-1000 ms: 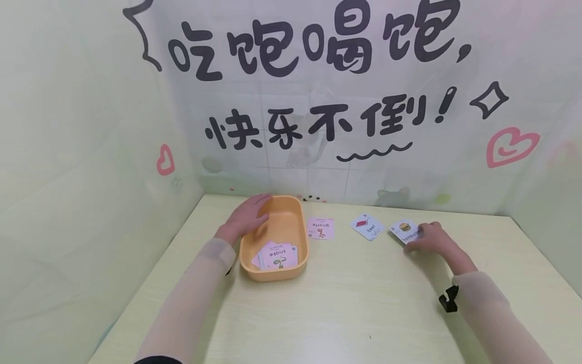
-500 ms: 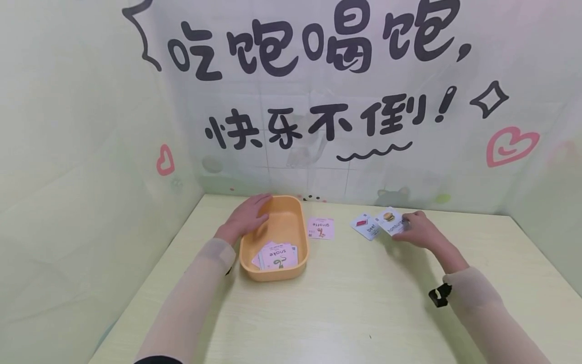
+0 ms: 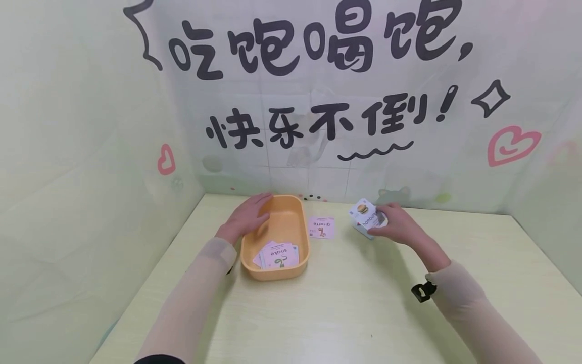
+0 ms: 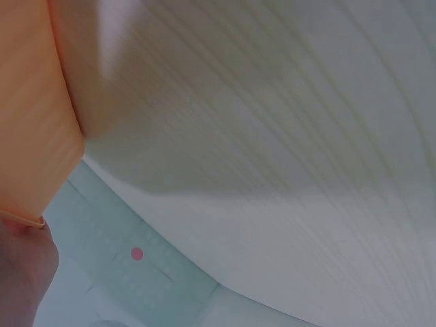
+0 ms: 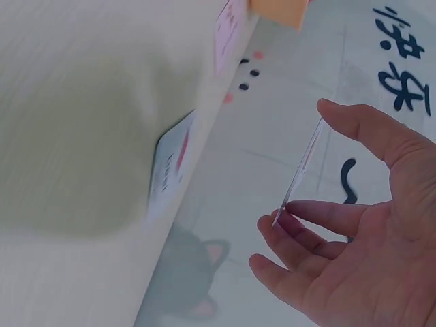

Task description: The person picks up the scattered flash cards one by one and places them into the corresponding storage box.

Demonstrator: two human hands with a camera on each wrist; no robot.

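Note:
In the head view, my right hand (image 3: 402, 226) pinches a hamburger picture card (image 3: 362, 209) by its edge, thumb on one side and fingers on the other. It hovers over the beef card (image 5: 170, 167), which lies on the table, apart from it in the right wrist view. My left hand (image 3: 247, 216) rests on the left rim of an orange tray (image 3: 284, 220), its fingers fairly straight along the rim and its thumb over the inside. Several cards lie in the tray's near end, a snake card (image 3: 280, 257) on top.
A pink giraffe card (image 3: 321, 228) lies on the table (image 3: 336, 303) just right of the tray. Behind the table's back edge stands a printed wall sheet (image 3: 309, 151) with large black lettering. Similar sheets hang at both sides.
My right hand has lifted the hamburger card from the table and carried it left until it hovers over the beef card. My left hand and the tray stay put.

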